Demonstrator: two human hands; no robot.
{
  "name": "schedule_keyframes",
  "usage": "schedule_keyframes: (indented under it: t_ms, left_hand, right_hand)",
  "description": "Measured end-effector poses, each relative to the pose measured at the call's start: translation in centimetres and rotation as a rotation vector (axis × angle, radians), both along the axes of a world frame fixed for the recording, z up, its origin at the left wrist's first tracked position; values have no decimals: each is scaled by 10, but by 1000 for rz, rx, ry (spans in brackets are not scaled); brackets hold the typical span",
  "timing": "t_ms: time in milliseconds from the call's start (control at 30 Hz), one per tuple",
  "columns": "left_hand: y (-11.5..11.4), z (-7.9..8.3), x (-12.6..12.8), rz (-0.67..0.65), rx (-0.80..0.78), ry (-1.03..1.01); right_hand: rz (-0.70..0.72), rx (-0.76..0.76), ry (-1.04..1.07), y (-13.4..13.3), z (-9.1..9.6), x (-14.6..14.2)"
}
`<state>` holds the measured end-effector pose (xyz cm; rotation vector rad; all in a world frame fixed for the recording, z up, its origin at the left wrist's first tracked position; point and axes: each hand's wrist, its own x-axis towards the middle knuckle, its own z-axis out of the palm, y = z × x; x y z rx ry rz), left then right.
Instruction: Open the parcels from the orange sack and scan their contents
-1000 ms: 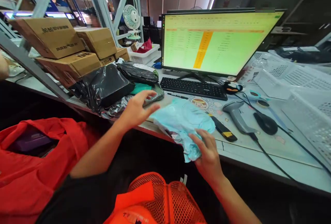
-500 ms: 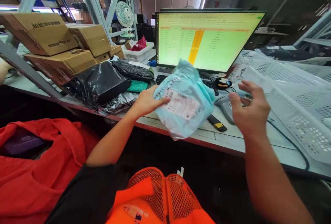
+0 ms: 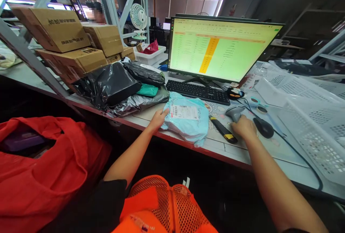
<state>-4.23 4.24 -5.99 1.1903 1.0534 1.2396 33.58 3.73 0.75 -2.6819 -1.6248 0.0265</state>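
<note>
A light-blue plastic mailer bag [image 3: 185, 127] with a white barcode label lies on the desk in front of the keyboard [image 3: 199, 91]. My left hand [image 3: 159, 119] grips its left edge, thumb on top. To the right, my right hand [image 3: 244, 127] is wrapped round the handle of a grey barcode scanner [image 3: 235, 112], whose head points toward the parcel. Between the bag and that hand lies a black and yellow box cutter [image 3: 223, 129]. A black mouse [image 3: 263, 127] sits just right of my right hand.
Black plastic parcels [image 3: 115, 85] and stacked cardboard boxes [image 3: 70, 46] fill the left side, by a metal rack post. A monitor [image 3: 221, 50] stands behind the keyboard. White plastic baskets [image 3: 315, 118] are at the right. A red bag [image 3: 54, 172] hangs below left.
The blue mailer bag has come down from the air onto the desk, its label facing up. My right hand has moved down and closed on the barcode scanner.
</note>
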Motion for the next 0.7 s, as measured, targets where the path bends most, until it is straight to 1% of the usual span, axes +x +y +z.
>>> schedule_keyframes:
  t_ms: [33, 100, 133, 167, 200, 233, 300, 333, 400, 433, 500, 567, 633, 700]
  left_hand:
    - [0, -2, -1, 2, 5, -13]
    - [1, -4, -3, 3, 13, -31]
    - [1, -5, -4, 2, 15, -36]
    - [1, -5, -4, 1, 18, -40]
    - [1, -6, -4, 1, 20, -42]
    - [2, -7, -3, 3, 22, -42]
    - [1, -9, -3, 9, 27, -37]
    - [1, -10, -3, 14, 30, -31]
    - [1, -12, -3, 26, 37, -15]
    - [1, -13, -4, 33, 41, -6]
    - [0, -13, -4, 40, 53, 10]
    - [-1, -12, -4, 40, 72, 18]
    - [-3, -11, -4, 36, 92, 19]
    - [-5, -9, -3, 32, 107, 26]
  right_hand:
    - [-15, 3, 0, 3, 8, -3]
    - [-19, 34, 22, 4, 32, -7]
    - [7, 54, 68, 2, 48, -9]
    - [67, 69, 143, -1, 65, -13]
    - [159, 66, 244, -6, 82, -17]
    - [274, 23, 361, -11, 99, -23]
    - [520, -123, 557, -22, 129, -43]
    - [619, -197, 599, -26, 140, -55]
    - [754, -288, 581, -31, 153, -82]
    - [813, -296, 548, -32, 155, -94]
    - [918, -271, 493, -30, 152, -110]
    - [959, -211, 468, -25, 140, -109]
    - [891, -92, 438, -19, 121, -92]
    - [752, 48, 369, -12, 98, -64]
